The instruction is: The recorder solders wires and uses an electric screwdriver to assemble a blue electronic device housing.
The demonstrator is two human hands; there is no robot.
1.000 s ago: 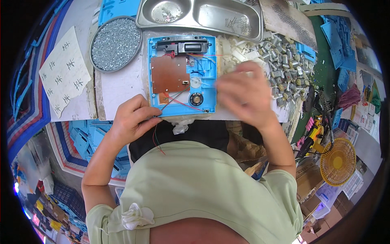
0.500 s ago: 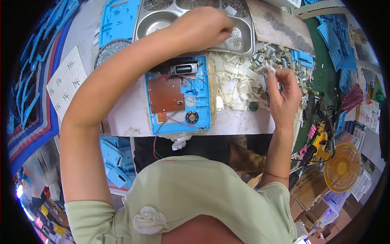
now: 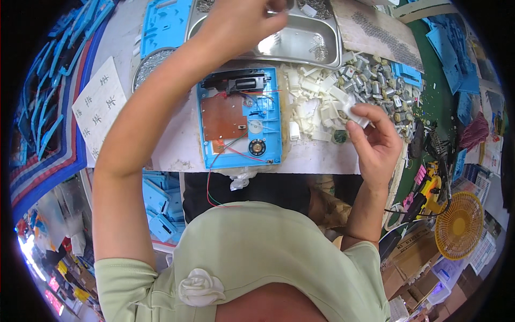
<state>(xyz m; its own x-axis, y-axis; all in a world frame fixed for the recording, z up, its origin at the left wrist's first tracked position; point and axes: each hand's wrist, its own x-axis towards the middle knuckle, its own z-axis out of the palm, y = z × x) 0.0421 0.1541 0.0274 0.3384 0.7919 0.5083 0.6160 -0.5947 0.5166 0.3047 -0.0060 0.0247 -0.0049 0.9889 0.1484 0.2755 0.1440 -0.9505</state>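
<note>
At the top edge my left hand [image 3: 256,22] is over the steel tray [image 3: 337,53], near its upper compartments of small metal parts. The thumb and a bent finger stand apart with nothing visible between them; the picture's edge cuts off part of the hand. My right hand [image 3: 379,140] is shut on a small white plastic part [image 3: 358,116], pinched between thumb and fingers above the pile. In front of me lies a blue plastic housing [image 3: 272,115], with a brown circuit board [image 3: 222,119], a black mechanism [image 3: 236,83], a round speaker [image 3: 257,147] and thin wires.
White plastic parts [image 3: 311,86] and small metal motors [image 3: 375,80] are heaped right of the housing. A round bowl of metal bits [image 3: 153,63] and a marked paper sheet [image 3: 98,110] lie left. Blue panels [image 3: 167,24] stand behind. A yellow fan [image 3: 457,225] is far right.
My left hand has moved up and left, off the tray's lower right compartment. My right hand has come slightly nearer with the white plastic part. The whole view has shifted a little.
</note>
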